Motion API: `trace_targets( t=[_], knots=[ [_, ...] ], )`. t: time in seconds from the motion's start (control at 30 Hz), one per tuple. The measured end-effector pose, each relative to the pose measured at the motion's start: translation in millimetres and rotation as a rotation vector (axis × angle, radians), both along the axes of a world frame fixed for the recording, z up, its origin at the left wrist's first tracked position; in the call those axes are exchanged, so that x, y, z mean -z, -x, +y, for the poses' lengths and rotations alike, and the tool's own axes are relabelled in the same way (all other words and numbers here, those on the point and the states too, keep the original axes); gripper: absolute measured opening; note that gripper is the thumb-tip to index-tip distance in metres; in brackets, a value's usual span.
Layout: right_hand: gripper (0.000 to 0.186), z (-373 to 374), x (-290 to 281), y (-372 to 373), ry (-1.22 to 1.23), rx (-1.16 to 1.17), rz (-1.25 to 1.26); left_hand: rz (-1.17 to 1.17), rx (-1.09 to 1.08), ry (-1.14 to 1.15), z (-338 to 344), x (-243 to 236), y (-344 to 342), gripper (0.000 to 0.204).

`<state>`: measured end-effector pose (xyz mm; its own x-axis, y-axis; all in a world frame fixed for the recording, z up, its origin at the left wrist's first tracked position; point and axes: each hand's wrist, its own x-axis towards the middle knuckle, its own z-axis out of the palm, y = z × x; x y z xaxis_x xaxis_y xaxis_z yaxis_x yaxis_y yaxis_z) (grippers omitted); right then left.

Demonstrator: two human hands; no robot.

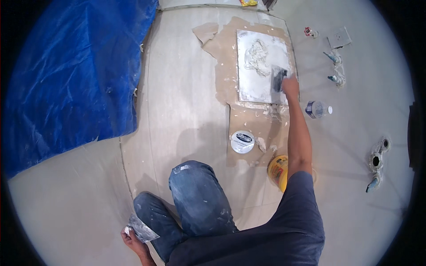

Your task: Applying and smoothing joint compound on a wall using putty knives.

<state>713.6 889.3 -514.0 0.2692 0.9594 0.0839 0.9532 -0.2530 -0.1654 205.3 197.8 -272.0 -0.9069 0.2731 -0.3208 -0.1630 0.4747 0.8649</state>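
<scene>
My right hand (290, 85) reaches far forward, closed on a putty knife. The knife's wide dark blade (278, 79) lies at the right part of a white board (253, 93). A lumpy heap of white paste (258, 55) sits on that board, left of and beyond the blade. Low on the left, my left hand (131, 238) is closed on a second putty knife. Its flat, smeared blade (144, 229) is beside my bent knee. Both handles are mostly hidden by my fingers.
Torn brown cardboard (225, 75) lies under the board. On it rests a round white lid (242, 142). A yellow bucket (277, 170) stands partly behind my right arm. A clear bottle (317, 109) and wall pipe fittings (377, 160) are at right; a blue tarp (75, 75) covers the left.
</scene>
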Motion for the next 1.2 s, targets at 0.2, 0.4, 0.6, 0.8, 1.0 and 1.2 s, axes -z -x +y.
trace_targets(
  t=[0.2, 0.4, 0.6, 0.8, 1.0, 1.2],
  knots=[
    [0.031, -26, 69, -9, 0.322, 0.682, 1.457, -0.007, 0.014, -0.004, 5, -1, -1, 0.014],
    [0.016, -3, 72, 75, -0.003, 0.771, 1.63, 0.075, 0.048, 0.054, -3, -6, 4, 0.015],
    [0.019, 27, 68, 69, 0.119, 0.548, 1.743, 0.106, -0.013, 0.026, -8, -9, 2, 0.015],
    [0.013, 31, 100, 51, 0.175, 0.674, 2.002, 0.208, 0.126, 0.113, -2, -10, 2, 0.012],
    [0.023, 5, 39, 41, -0.047, 0.332, 1.963, -0.183, -0.077, -0.258, 53, -28, -5, 0.022],
    [0.026, -27, -92, 45, -0.174, 0.001, 1.812, -0.497, 0.063, -0.5, 178, -47, -24, 0.03]
  ],
)
